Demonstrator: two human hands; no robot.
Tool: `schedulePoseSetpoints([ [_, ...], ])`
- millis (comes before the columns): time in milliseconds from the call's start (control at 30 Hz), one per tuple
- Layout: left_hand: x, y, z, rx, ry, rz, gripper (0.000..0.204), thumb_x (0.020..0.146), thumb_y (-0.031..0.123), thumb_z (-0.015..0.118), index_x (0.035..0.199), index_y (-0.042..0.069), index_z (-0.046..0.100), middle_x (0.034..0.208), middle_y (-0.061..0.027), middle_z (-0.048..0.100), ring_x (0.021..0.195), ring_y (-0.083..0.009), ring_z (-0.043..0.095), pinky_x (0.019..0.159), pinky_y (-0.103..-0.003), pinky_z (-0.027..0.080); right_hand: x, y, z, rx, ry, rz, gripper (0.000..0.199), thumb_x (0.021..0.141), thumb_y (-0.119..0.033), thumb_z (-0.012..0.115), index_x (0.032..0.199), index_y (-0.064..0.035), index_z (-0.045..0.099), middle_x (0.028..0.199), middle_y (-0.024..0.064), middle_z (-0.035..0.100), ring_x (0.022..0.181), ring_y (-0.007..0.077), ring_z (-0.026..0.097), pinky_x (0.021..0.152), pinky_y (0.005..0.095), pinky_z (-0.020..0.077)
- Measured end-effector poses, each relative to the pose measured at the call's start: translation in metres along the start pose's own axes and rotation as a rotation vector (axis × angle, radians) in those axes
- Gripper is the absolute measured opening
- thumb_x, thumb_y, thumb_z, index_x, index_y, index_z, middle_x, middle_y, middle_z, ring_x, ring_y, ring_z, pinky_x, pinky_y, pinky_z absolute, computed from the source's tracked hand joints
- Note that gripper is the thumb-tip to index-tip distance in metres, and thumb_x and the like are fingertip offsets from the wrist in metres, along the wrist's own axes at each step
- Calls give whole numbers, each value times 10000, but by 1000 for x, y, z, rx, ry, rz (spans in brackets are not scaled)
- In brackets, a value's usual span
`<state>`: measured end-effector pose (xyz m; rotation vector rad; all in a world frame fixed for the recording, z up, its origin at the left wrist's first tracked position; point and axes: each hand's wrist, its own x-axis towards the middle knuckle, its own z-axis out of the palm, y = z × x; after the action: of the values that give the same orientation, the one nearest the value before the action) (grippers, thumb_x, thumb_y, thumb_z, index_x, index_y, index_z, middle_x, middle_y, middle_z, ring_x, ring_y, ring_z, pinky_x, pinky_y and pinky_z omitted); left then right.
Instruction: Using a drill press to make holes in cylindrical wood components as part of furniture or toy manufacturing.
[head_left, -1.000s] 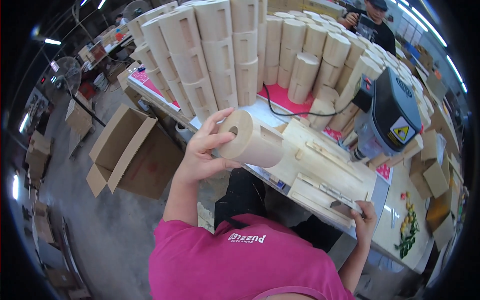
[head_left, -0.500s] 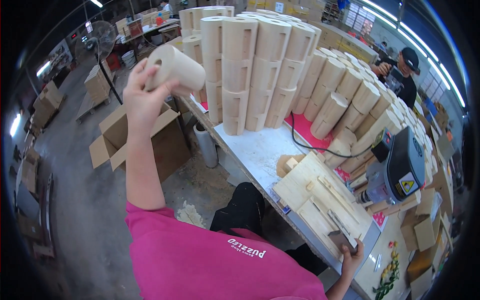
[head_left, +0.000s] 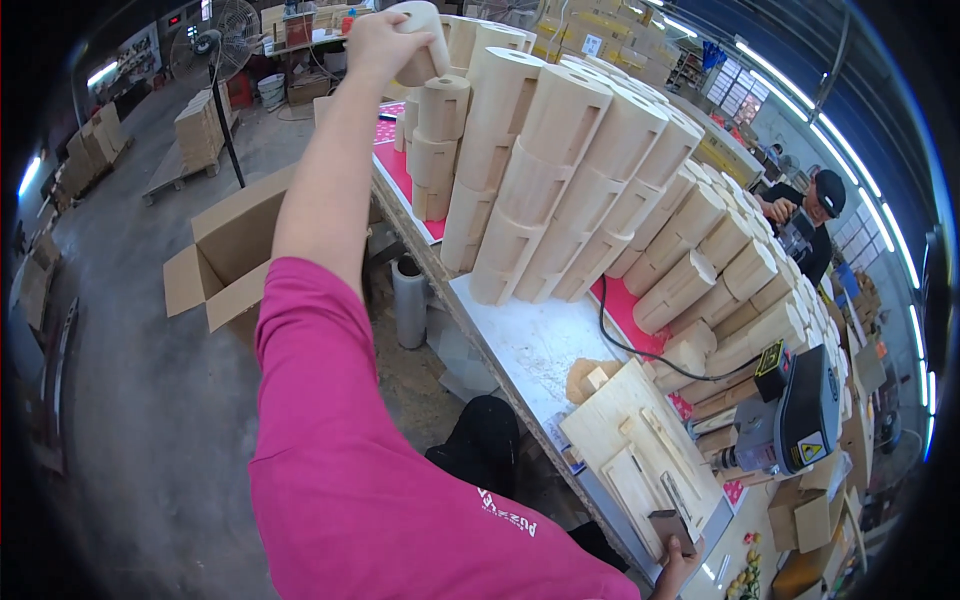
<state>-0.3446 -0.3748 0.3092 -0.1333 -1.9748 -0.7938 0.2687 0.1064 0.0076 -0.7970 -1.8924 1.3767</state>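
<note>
Head view shows the left hand [head_left: 380, 45] raised at the top edge, its fingers pinching a wooden cylinder [head_left: 427, 52] over a short stack [head_left: 436, 155] at the counter's [head_left: 528, 345] far left end; whether cylinder and stack touch, I cannot tell. At the lower right, the right hand [head_left: 680, 566] has its fingers gripping a brown block [head_left: 671, 526] at the board's [head_left: 598, 420] near end, with a drill [head_left: 808, 415] just beyond
</note>
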Motion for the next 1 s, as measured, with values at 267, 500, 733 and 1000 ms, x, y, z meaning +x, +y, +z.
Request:
schedulePoseSetpoints([
  [267, 21, -4, 64, -64, -135, -50, 546, 519, 361, 794, 959, 58, 680, 968, -151, 650, 904, -261, 623, 812, -335, 487, -5, -16, 9, -183, 86, 119, 402, 765, -167, 682, 1092, 39, 571, 898, 79, 622, 701, 143, 538, 576, 254, 424],
  [500, 37, 3, 85, 7, -272, -61, 498, 542, 356, 791, 962, 110, 683, 1022, -116, 641, 956, -237, 609, 818, -357, 483, -7, -3, 7, -218, 169, 106, 343, 781, -177, 670, 1039, 40, 609, 906, 86, 624, 745, 161, 554, 618, 267, 441],
  [733, 40, -16, 104, -67, -370, -20, 691, 542, 375, 794, 1150, 134, 569, 1070, -138, 614, 984, -264, 594, 864, -373, 462, -9, -14, 16, -182, 154, 137, 362, 773, -184, 682, 1046, 43, 611, 939, 102, 630, 807, 187, 574, 685, 292, 457],
  [1000, -14, -52, 124, -353, -276, -195, 946, 462, 376, 855, 1190, -48, 422, 1120, -232, 556, 1032, -315, 562, 880, -389, 456, -7, -5, 17, 84, 139, 70, 492, 721, -117, 687, 1151, 40, 506, 1014, 127, 614, 907, 208, 593, 829, 317, 458],
])
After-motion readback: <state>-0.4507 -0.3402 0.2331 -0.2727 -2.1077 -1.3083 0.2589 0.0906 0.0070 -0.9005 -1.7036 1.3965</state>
